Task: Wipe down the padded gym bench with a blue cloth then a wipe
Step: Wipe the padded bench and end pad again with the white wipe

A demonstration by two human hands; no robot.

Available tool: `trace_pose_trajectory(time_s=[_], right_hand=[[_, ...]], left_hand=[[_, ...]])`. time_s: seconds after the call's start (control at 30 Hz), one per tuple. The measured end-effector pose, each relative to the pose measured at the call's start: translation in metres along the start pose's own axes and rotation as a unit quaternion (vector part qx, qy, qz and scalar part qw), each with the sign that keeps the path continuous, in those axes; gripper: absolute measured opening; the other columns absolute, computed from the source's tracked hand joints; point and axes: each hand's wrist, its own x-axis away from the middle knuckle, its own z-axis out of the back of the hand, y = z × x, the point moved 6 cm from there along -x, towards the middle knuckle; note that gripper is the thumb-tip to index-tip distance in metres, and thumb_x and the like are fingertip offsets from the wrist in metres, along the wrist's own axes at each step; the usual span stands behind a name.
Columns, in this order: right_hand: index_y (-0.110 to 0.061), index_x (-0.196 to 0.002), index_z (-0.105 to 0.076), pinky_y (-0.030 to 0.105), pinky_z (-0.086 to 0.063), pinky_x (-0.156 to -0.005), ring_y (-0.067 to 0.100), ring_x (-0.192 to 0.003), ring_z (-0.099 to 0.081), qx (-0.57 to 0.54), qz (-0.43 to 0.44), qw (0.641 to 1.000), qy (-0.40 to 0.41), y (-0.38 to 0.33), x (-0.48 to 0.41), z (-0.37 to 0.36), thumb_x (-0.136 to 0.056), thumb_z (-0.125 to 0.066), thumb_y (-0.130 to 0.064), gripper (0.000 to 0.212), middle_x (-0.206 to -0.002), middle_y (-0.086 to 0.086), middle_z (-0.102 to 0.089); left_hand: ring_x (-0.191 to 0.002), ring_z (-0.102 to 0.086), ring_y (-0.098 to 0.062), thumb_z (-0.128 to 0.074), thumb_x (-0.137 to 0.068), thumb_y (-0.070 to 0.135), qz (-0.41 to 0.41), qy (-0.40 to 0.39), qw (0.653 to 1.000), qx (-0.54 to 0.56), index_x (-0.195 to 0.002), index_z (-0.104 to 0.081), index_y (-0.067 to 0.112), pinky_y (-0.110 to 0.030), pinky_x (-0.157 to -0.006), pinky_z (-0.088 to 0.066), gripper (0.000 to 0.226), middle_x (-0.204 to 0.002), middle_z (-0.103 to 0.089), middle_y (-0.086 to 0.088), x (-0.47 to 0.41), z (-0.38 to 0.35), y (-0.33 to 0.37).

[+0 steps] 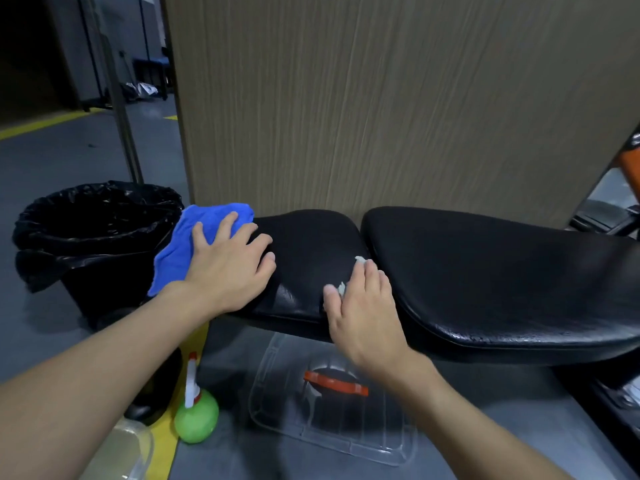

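The black padded bench (485, 278) runs across the middle in two pads, a smaller seat pad (308, 251) on the left and a long one on the right. At the seat pad's left end lies a blue cloth (194, 244). My left hand (232, 265) rests flat on it, fingers spread, partly on the cloth and partly on the pad. My right hand (363, 306) lies on the seat pad's right front edge over a small white wipe (343, 287), which peeks out between thumb and fingers and past the fingertips.
A black bin with a black liner (93, 237) stands left of the bench. On the floor below are a green spray bottle (195, 414), a clear plastic tray (332, 403) and a clear container at bottom left. A wood-grain panel (381, 98) rises behind the bench.
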Motion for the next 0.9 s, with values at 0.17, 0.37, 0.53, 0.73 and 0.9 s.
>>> trace_pose_trajectory(time_s=[0.17, 0.37, 0.53, 0.73, 0.9], right_hand=[[0.000, -0.128, -0.048, 0.038, -0.032, -0.089, 0.034, -0.111, -0.038, 0.018, -0.040, 0.999, -0.009, 0.007, -0.038, -0.011, -0.075, 0.016, -0.050, 0.097, -0.126, 0.021, -0.044], [0.011, -0.139, -0.040, 0.051, -0.032, -0.112, 0.045, -0.135, -0.037, -0.035, -0.008, 0.999, 0.007, -0.003, 0.005, 0.003, -0.088, -0.019, -0.048, 0.081, -0.144, 0.035, -0.039], [0.007, -0.144, -0.026, 0.043, -0.019, -0.118, 0.036, -0.143, -0.023, -0.072, -0.015, 0.994, -0.078, 0.007, -0.045, 0.001, -0.095, -0.027, -0.053, 0.078, -0.154, 0.026, -0.025], [0.005, -0.140, -0.033, 0.040, -0.024, -0.115, 0.034, -0.137, -0.030, -0.079, -0.001, 0.987, -0.138, 0.016, -0.124, -0.021, -0.096, -0.036, -0.053, 0.073, -0.146, 0.021, -0.034], [-0.001, -0.143, -0.033, 0.039, -0.027, -0.110, 0.030, -0.136, -0.031, -0.107, 0.019, 0.974, -0.199, 0.022, -0.176, -0.036, -0.095, -0.033, -0.058, 0.074, -0.146, 0.014, -0.035]], left_hand=[[-0.144, -0.018, -0.031, -0.020, -0.090, 0.051, 0.016, -0.003, 1.000, -0.016, -0.125, -0.054, 0.029, -0.066, -0.105, -0.014, 0.053, -0.145, -0.044, 0.002, -0.002, 0.000, 0.001], [-0.136, -0.034, -0.029, -0.024, -0.093, 0.045, 0.011, 0.027, 0.998, -0.060, -0.106, -0.064, 0.023, -0.065, -0.107, -0.013, 0.047, -0.135, -0.053, -0.001, -0.013, 0.012, 0.019], [-0.119, -0.051, -0.019, -0.020, -0.089, 0.046, -0.020, -0.005, 0.999, -0.049, -0.114, -0.060, 0.026, -0.055, -0.113, -0.018, 0.051, -0.120, -0.059, 0.006, -0.018, 0.007, 0.037], [-0.112, -0.055, -0.015, -0.022, -0.089, 0.048, 0.000, -0.008, 0.999, -0.046, -0.115, -0.061, 0.032, -0.056, -0.111, -0.016, 0.049, -0.117, -0.061, 0.015, -0.020, 0.009, 0.031], [-0.118, -0.053, -0.017, -0.026, -0.088, 0.047, 0.031, 0.013, 0.997, -0.063, -0.105, -0.066, 0.026, -0.061, -0.108, -0.021, 0.049, -0.115, -0.062, 0.009, -0.030, 0.004, 0.028]])
